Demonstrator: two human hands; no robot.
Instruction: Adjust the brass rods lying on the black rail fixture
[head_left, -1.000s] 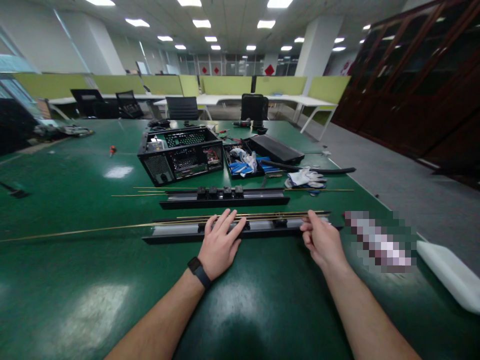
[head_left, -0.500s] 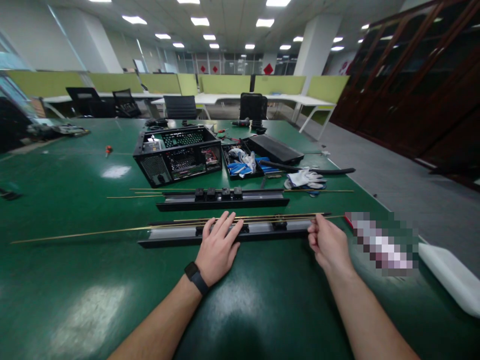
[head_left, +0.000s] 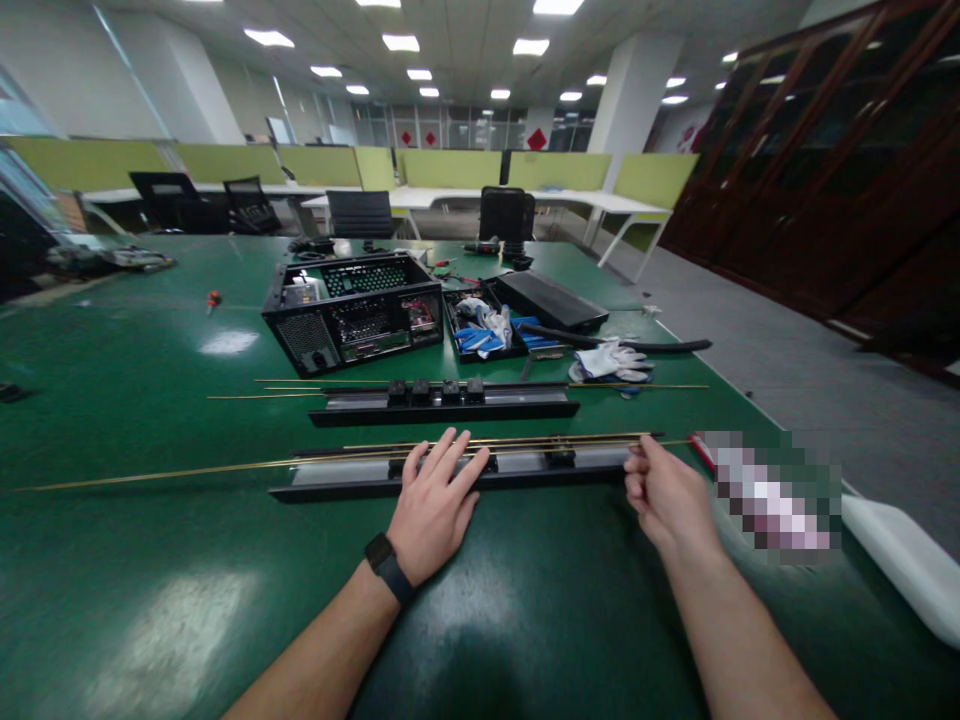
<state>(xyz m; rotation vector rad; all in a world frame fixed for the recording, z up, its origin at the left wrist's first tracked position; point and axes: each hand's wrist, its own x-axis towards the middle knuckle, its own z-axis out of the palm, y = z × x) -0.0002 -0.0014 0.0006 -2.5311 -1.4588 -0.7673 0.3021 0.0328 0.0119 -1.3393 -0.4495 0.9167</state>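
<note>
My left hand (head_left: 436,505) lies with fingers spread over the middle of a long black metal channel (head_left: 330,488) with a grey inside. Beneath its fingers is a dark block, mostly covered. Thin brass-coloured rods (head_left: 172,471) run lengthwise along the channel, and one juts far out to the left. At the channel's right end my right hand (head_left: 671,492) pinches a thin rod between thumb and fingertips. A black block (head_left: 560,452) sits in the channel between my hands. Behind lies a second black channel (head_left: 517,408) with several black blocks and more thin rods.
Farther back stand an open black computer case (head_left: 315,345), a black tray (head_left: 517,345) with blue-and-white gloves, and a flat black panel (head_left: 551,300). White gloves (head_left: 611,362) lie near a black tube (head_left: 667,346). A white object (head_left: 896,560) and a blurred-out item (head_left: 776,500) are at right.
My right hand has shifted slightly to the right, still pinching the rod. The left hand stays spread over the channel. The whole view has moved a little.
</note>
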